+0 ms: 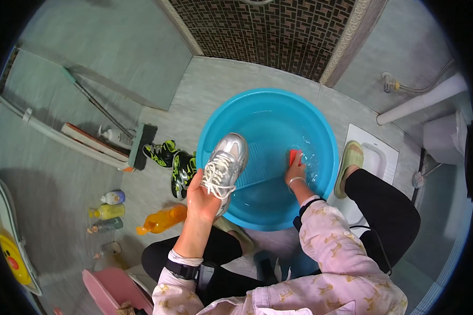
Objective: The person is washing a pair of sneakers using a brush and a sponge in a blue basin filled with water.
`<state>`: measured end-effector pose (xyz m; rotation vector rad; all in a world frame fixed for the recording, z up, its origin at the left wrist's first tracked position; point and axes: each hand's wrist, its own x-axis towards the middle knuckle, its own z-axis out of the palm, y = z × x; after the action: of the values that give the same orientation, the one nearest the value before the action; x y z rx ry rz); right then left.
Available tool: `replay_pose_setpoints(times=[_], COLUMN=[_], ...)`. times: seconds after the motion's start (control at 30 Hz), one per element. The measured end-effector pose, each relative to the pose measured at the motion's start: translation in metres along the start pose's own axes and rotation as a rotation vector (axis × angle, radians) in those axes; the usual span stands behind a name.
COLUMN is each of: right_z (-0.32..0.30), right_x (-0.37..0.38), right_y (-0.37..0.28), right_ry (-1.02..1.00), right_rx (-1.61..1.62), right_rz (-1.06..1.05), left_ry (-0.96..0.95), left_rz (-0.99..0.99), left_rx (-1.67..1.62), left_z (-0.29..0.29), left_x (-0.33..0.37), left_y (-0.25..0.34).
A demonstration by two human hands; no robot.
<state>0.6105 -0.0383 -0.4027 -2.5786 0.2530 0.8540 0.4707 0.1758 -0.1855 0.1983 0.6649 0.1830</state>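
My left hand [201,202] is closed around the heel end of a silver sneaker [235,149] with white laces. The shoe is held over the left part of a large round blue tub [268,224], its toe pointing away from me. Within the tub, at the right, my right hand [296,172] grips a small red object [295,156] in the water. Its kind is hard to make out, since my fingers cover part of it. Ripples and splashes surround that hand.
Black-and-green sneakers [183,170] stand left of the tub, beside a broom [142,147]. An orange bottle [163,219] lies near my left forearm. Several small bottles [109,211] and a pink basin [113,291] are further left. A squat toilet [378,157] lies at right.
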Motion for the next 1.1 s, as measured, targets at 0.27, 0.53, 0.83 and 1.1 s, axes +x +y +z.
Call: replay_pose_setpoints(times=[0.27, 0.53, 0.83, 1.1], right_z=[-0.054, -0.07, -0.083, -0.07], right_x=[-0.034, -0.13, -0.05, -0.127], right_y=[-0.027, -0.107, -0.047, -0.11], right_ry=[0.074, 0.127, 0.37, 0.437], right_rx=[0.187, 0.466, -0.004, 0.392], right_rz=[-0.659, -1.134, -0.81, -1.242], left_ry=[0.009, 0.075, 0.216, 0.175], left_rz=[0.009, 0.052, 0.137, 0.18], left_rx=[0.189, 0.36, 0.665, 0.753], left_z=[-0.009, -0.004, -0.001, 0.008], left_x=[0.02, 0.018, 0.004, -0.005], left_y=[-0.013, -0.038, -0.033, -0.036])
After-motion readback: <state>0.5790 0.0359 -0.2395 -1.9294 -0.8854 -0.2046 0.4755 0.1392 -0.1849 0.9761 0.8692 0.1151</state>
